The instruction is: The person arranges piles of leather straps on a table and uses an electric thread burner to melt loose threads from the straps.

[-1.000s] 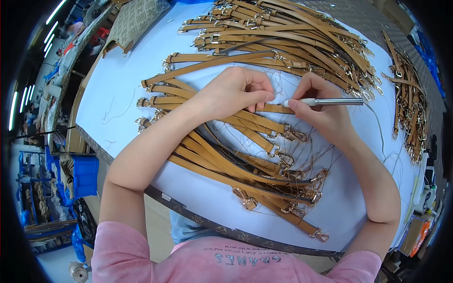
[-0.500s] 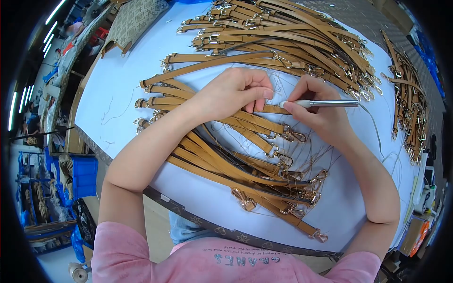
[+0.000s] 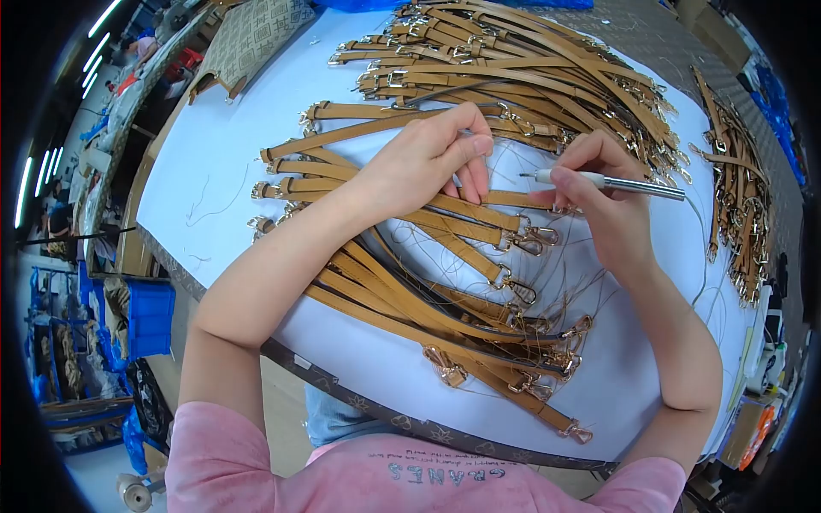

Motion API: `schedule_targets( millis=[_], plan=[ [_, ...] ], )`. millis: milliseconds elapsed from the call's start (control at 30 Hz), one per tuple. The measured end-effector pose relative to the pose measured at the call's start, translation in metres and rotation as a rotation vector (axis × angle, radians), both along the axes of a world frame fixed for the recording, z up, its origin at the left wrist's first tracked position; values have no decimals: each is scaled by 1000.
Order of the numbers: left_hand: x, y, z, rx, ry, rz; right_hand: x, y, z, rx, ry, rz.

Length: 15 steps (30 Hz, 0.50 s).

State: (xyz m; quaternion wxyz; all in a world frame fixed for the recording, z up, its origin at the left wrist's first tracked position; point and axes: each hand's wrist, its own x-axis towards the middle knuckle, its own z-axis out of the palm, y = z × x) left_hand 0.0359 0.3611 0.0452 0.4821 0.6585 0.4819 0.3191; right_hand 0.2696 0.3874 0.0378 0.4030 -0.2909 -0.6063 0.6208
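Note:
My right hand (image 3: 607,184) grips a white and silver pen-like tool (image 3: 646,185) with a thin dark tip pointing left; a thin cord hangs from its rear. My left hand (image 3: 436,162) is closed, thumb against the bent index finger; whether a thread is pinched there I cannot tell. Its lower fingers rest by a tan leather strap (image 3: 513,199), which runs right beneath the tool. Loose threads (image 3: 513,158) lie between both hands. Below them, a bundle of tan straps (image 3: 410,303) with metal snap hooks (image 3: 519,292) lies across the white tabletop (image 3: 333,342).
A large heap of straps (image 3: 513,64) covers the far side. Another strap pile (image 3: 735,171) lies beyond the right edge. At the far left sits a patterned piece (image 3: 256,43). A blue crate (image 3: 150,318) stands on the left, below table level.
My right hand has drawn the tool right, away from my left hand, baring its tip. My left hand's fingers have shifted slightly. The view has moved a little.

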Motion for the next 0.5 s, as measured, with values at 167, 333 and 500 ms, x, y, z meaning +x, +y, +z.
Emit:
schedule_targets(
  millis=[167, 333, 500],
  plan=[
    [2, -1, -5, 29, -98, 44, -1, 3, -8, -22, -84, 19],
    [-6, 6, -7, -113, -264, 29, -1, 2, -5, 82, -263, 21],
    [-7, -6, 12, 196, 111, -16, 1, 8, -7, 109, -214, -26]
  ],
)
